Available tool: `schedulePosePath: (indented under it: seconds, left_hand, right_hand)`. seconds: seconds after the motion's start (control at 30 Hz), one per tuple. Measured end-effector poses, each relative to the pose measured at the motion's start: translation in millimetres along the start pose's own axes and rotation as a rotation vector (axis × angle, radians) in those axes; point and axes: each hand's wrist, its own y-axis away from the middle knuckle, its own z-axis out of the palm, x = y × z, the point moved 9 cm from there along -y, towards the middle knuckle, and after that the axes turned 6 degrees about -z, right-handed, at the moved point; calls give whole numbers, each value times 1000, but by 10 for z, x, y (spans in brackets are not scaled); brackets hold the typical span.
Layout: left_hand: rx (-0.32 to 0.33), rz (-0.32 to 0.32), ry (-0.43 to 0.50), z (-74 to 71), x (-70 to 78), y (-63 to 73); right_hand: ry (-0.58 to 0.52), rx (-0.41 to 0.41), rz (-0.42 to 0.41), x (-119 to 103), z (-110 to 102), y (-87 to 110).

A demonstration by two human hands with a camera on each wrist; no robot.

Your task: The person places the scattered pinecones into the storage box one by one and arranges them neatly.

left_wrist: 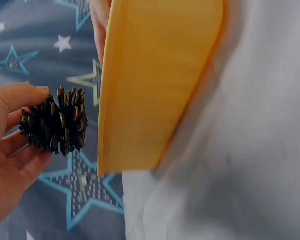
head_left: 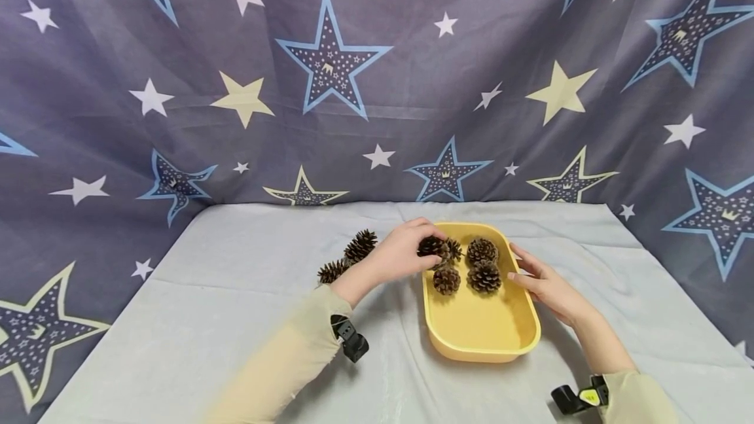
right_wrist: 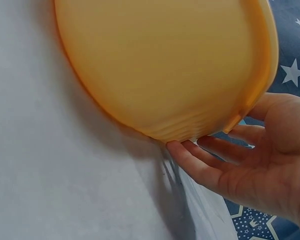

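Over the far left part of a yellow, rounded-rectangular plastic tub (head_left: 480,326), your left hand (head_left: 408,248) pinched a dark brown, open-scaled pine cone (head_left: 432,247) between its thumb and fingers. The left wrist view showed that cone just beside the tub's rim, its scales facing the opening.

Your right hand (head_left: 549,286) gripped the tub's right side, the thumb over the rim and the fingers lying against the outer wall.

Inside the tub, toward its far end, you had four more brown pine cones: a rounded one (head_left: 482,250) at the far right, another (head_left: 485,279) touching it on the near side, a third (head_left: 446,280) by the left wall, and a fourth (head_left: 454,250) partly hidden behind the held cone.

Left of the tub, two further cones (head_left: 360,246) lay close together on the tabletop (head_left: 224,241), which a pale grey cloth covered; your left forearm partly hid the nearer one. Black straps (head_left: 350,337) circled your wrists beside cream sleeves (head_left: 642,401). Behind rose a grey-purple, star-printed fabric backdrop (head_left: 194,38).
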Motion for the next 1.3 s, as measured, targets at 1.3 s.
schedulePosePath:
  seconds: [1.3]
  left_hand:
    - [-244, 136, -157, 1079, 591, -116]
  right_hand:
    - [-1, -6, -17, 5, -14, -14]
